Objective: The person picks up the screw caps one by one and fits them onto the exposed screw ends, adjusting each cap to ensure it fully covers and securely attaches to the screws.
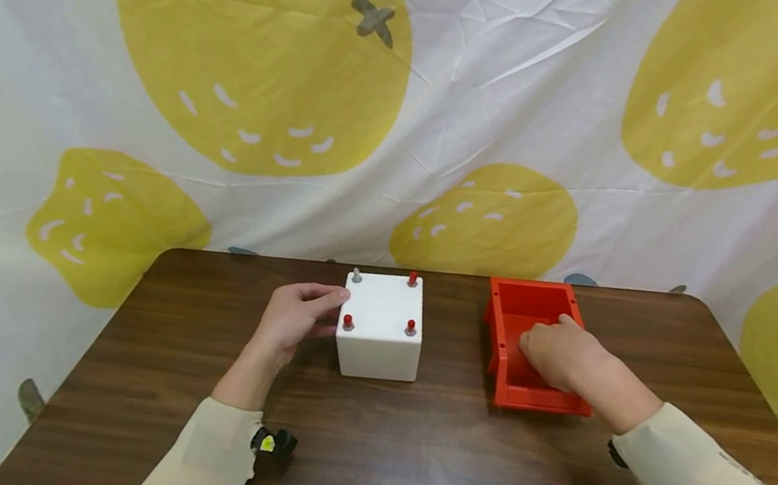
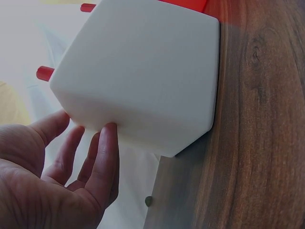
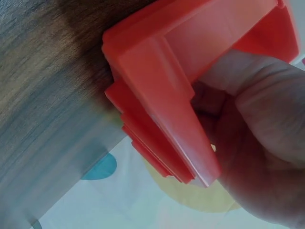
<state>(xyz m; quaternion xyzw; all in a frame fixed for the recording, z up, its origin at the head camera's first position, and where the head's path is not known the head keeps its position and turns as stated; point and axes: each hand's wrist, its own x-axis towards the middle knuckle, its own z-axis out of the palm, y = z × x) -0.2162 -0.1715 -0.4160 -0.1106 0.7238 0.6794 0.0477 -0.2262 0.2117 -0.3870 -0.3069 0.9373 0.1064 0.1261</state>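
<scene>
We have the left hand (image 1: 292,316), fingers fairly straight, against the white block (image 1: 384,309) on the table (image 1: 357,456), probably steadying it; right hand (image 1: 564,354) inside red bin (image 1: 539,401), grip can't tell.

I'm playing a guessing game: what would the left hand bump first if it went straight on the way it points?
The left hand would first meet the white box-shaped block, perhaps plastic; the fingertips seem to touch its left side.
</scene>
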